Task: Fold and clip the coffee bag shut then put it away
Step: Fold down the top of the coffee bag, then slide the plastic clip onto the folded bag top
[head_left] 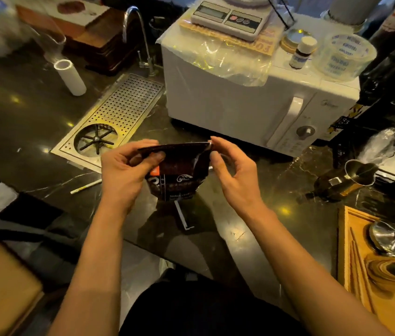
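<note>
A dark coffee bag (179,177) with white print and an orange patch stands upright on the black counter, held up in front of me. My left hand (125,166) grips the left end of its flattened top edge, thumb on the near side. My right hand (234,169) pinches the top right corner between fingertips. A thin white clip (182,218) lies on the counter just below the bag, partly hidden by it. A second thin white stick (86,186) lies on the counter to the left.
A white microwave (240,103) stands behind the bag, bearing a scale (230,19), tape roll (345,57) and small bottle (302,52). A perforated metal drain tray (111,117) and tap are back left. A wooden tray (347,241) with metal tools sits right, with a metal jug (359,172) above it.
</note>
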`<state>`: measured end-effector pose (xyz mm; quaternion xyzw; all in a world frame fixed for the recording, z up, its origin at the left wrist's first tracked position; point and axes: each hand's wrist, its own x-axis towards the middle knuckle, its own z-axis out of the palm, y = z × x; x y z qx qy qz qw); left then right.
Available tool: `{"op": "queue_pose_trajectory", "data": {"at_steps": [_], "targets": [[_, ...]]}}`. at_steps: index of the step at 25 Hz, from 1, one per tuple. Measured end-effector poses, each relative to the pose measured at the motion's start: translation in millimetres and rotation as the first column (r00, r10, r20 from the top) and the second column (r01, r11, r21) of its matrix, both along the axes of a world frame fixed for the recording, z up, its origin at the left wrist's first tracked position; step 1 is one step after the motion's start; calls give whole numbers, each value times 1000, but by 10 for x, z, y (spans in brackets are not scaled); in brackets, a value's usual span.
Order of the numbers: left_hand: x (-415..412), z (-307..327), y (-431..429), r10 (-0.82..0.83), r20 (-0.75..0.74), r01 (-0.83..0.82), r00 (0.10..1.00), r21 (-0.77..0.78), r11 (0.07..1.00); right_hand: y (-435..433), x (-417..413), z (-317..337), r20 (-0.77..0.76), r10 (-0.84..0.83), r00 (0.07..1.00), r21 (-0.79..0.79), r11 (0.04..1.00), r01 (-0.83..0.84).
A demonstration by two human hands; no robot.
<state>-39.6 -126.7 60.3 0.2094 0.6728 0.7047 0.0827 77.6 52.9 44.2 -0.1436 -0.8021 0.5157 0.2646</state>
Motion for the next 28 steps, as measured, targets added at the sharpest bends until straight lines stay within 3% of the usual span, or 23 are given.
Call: {"op": "queue_pose_trajectory", "data": {"at_steps": [5, 8, 11, 21, 24, 28], "targets": [[-236, -139, -454, 137, 2, -137, 991, 14, 991, -206, -398, -503, 336, 47, 941, 265, 954, -143], [-379, -257, -671, 153, 38, -155, 987, 40, 987, -318, -603, -735, 651, 5, 759, 342, 891, -300], [-484, -372, -814, 147, 57, -149, 987, 36, 988, -392, -768, -852, 781, -35, 623, 371, 829, -418], [-586, -563, -853, 144, 156, -152, 977, 42, 987, -457, -869, -851, 769, -77, 634, 390, 843, -370], [-552, -530, -682, 118, 176, -128, 977, 46, 991, -310, -708, -642, 627, -111, 772, 386, 904, -184], [-462, -474, -324, 35, 177, -42, 984, 35, 999, 85, -319, -242, 343, -227, 911, 145, 972, 187]]}}
